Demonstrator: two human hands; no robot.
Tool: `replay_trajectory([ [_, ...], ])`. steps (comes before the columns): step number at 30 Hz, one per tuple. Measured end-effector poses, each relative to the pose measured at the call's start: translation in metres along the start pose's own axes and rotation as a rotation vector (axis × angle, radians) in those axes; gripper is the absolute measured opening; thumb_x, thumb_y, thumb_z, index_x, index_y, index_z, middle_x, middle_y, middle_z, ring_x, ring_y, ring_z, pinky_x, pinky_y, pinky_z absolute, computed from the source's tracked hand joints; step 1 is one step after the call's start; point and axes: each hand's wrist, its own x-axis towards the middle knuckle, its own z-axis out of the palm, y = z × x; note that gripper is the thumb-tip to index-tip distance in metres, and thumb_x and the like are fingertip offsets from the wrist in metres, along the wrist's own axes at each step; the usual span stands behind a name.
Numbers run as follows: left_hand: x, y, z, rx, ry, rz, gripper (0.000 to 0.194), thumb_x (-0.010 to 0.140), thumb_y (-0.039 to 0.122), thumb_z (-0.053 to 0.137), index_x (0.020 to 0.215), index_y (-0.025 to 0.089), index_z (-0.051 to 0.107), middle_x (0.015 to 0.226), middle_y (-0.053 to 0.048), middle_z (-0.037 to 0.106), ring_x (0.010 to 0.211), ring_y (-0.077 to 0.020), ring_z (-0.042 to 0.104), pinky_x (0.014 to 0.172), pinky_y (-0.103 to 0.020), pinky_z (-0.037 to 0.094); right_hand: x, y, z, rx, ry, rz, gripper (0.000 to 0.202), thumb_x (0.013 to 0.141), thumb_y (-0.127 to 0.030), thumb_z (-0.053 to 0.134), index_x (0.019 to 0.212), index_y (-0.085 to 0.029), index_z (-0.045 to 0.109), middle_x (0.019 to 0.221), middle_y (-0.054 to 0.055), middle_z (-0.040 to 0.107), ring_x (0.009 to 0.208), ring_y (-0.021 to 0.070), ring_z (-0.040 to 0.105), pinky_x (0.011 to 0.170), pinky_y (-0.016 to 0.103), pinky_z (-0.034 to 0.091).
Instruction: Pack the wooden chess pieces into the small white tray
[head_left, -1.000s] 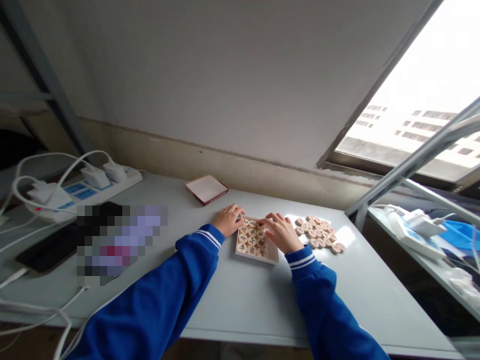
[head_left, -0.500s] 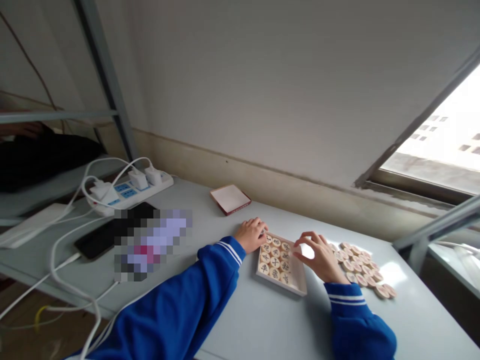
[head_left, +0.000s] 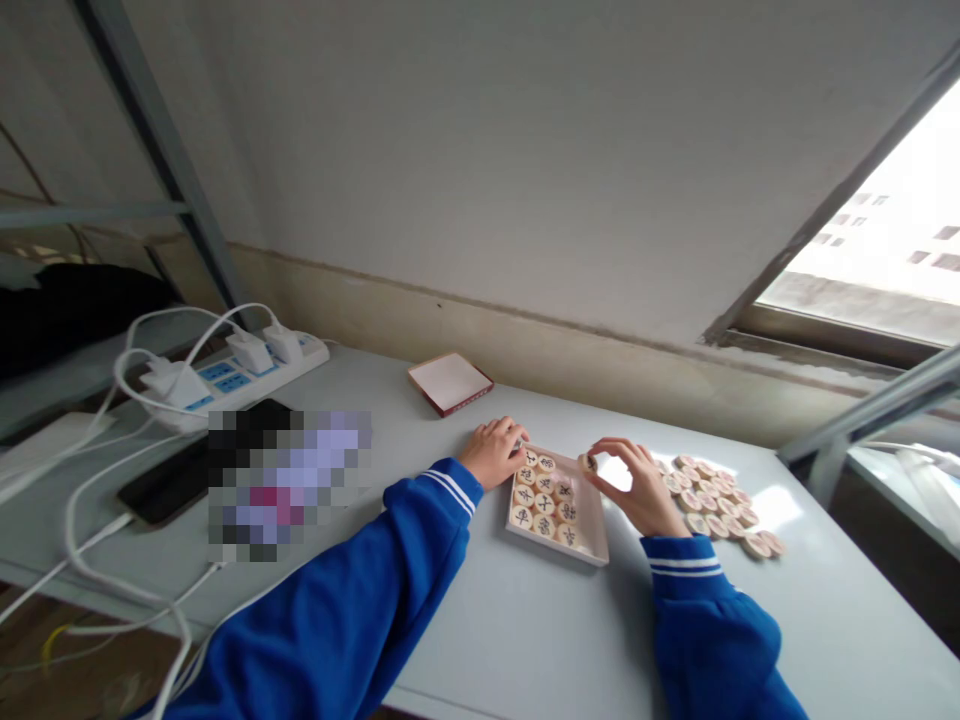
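A shallow white box (head_left: 592, 553) lies on the desk with rows of round wooden xiangqi pieces (head_left: 544, 503) in it, marked in dark characters. My left hand (head_left: 491, 452) is closed at the box's far left corner, fingers curled over its edge; a small dark spot shows by the fingertips. Above the box's far right side, my right hand (head_left: 637, 487) pinches one xiangqi piece (head_left: 589, 464) between thumb and fingers. More xiangqi pieces with reddish marks (head_left: 712, 500) lie loose to the right of this hand.
A box lid (head_left: 451, 383) lies inside up near the wall. On the left are a power strip (head_left: 315, 352) with plugs, white cables (head_left: 75, 545), a dark phone (head_left: 172, 485) and a pixelated screen (head_left: 315, 465). A metal bar (head_left: 877, 420) slants at the right.
My right hand has lifted a xiangqi piece out of the box's far right spot. My left hand stays at the box corner. The view has shifted slightly.
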Motion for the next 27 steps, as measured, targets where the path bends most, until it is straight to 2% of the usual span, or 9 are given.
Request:
replay_trajectory([
  [3, 0.000, 0.000, -0.001, -0.007, -0.010, -0.006, 0.021, 0.080, 0.026, 0.042, 0.098, 0.023, 0.054, 0.100, -0.002, 0.056, 0.092, -0.0170, 0.053, 0.082, -0.031, 0.041, -0.005, 0.010, -0.006, 0.079, 0.022, 0.149, 0.033, 0.077, -0.047, 0.049, 0.097, -0.021, 0.052, 0.089, 0.006, 0.061, 0.081, 0.0190, 0.057, 0.068, 0.034, 0.045],
  [5, 0.000, 0.000, -0.002, -0.015, -0.014, -0.003, 0.022, 0.080, 0.026, 0.042, 0.098, 0.023, 0.054, 0.101, -0.002, 0.056, 0.093, -0.0172, 0.053, 0.083, -0.031, 0.040, -0.010, 0.017, -0.007, -0.031, -0.009, 0.231, 0.036, 0.078, -0.044, 0.048, 0.106, -0.022, 0.050, 0.087, 0.005, 0.062, 0.080, 0.0204, 0.057, 0.069, 0.037, 0.043],
  [7, 0.000, 0.001, -0.002, -0.021, -0.017, -0.001, 0.022, 0.080, 0.026, 0.041, 0.098, 0.023, 0.054, 0.101, -0.001, 0.056, 0.094, -0.0170, 0.052, 0.084, -0.030, 0.040, -0.014, 0.025, -0.008, -0.237, -0.045, 0.239, 0.033, 0.079, -0.041, 0.046, 0.108, -0.026, 0.053, 0.092, 0.005, 0.062, 0.087, 0.0242, 0.055, 0.076, 0.045, 0.038],
  [11, 0.000, 0.002, -0.004, -0.019, -0.026, -0.012, 0.021, 0.080, 0.026, 0.042, 0.098, 0.024, 0.054, 0.101, -0.001, 0.056, 0.095, -0.0164, 0.052, 0.084, -0.029, 0.040, -0.019, 0.039, -0.016, -0.480, -0.031, 0.282, 0.023, 0.079, -0.036, 0.044, 0.083, -0.029, 0.065, 0.108, 0.005, 0.056, 0.100, 0.0299, 0.046, 0.083, 0.053, 0.030],
  [13, 0.000, 0.002, -0.004, -0.014, -0.032, -0.013, 0.022, 0.080, 0.026, 0.042, 0.098, 0.023, 0.054, 0.101, -0.002, 0.056, 0.094, -0.0167, 0.053, 0.083, -0.029, 0.040, -0.018, 0.041, -0.022, -0.461, 0.030, 0.350, 0.022, 0.078, -0.034, 0.046, 0.083, -0.027, 0.066, 0.109, 0.007, 0.055, 0.099, 0.0300, 0.046, 0.083, 0.052, 0.032],
  [16, 0.001, 0.002, -0.005, -0.003, -0.030, -0.002, 0.022, 0.081, 0.026, 0.041, 0.098, 0.023, 0.054, 0.100, -0.002, 0.056, 0.093, -0.0173, 0.053, 0.082, -0.030, 0.040, -0.013, 0.027, -0.025, -0.253, 0.047, 0.244, 0.024, 0.079, -0.029, 0.046, 0.096, -0.026, 0.063, 0.110, 0.007, 0.054, 0.098, 0.0245, 0.048, 0.085, 0.044, 0.036],
  [19, 0.001, 0.001, -0.004, 0.001, -0.024, 0.015, 0.021, 0.081, 0.027, 0.041, 0.097, 0.023, 0.054, 0.099, -0.003, 0.056, 0.093, -0.0178, 0.053, 0.082, -0.030, 0.040, -0.005, -0.002, -0.018, -0.054, -0.164, 0.056, 0.020, 0.079, -0.027, 0.051, 0.095, -0.027, 0.063, 0.106, 0.004, 0.057, 0.099, 0.0206, 0.049, 0.084, 0.039, 0.039],
  [22, 0.002, 0.001, -0.003, -0.006, -0.026, 0.017, 0.021, 0.081, 0.027, 0.040, 0.097, 0.023, 0.054, 0.099, -0.003, 0.056, 0.092, -0.0175, 0.053, 0.081, -0.030, 0.040, -0.003, -0.028, -0.007, -0.082, -0.314, 0.030, 0.028, 0.072, -0.024, 0.062, 0.098, -0.032, 0.062, 0.106, 0.002, 0.059, 0.098, 0.0223, 0.049, 0.080, 0.040, 0.039],
  [27, 0.002, 0.001, -0.003, -0.007, -0.027, 0.020, 0.023, 0.082, 0.027, 0.038, 0.098, 0.022, 0.053, 0.100, -0.003, 0.055, 0.093, -0.0180, 0.053, 0.082, -0.031, 0.040, -0.005, -0.039, -0.001, -0.136, -0.272, 0.032, 0.026, 0.068, -0.028, 0.067, 0.092, -0.033, 0.063, 0.113, 0.001, 0.056, 0.103, 0.0234, 0.045, 0.083, 0.042, 0.036],
])
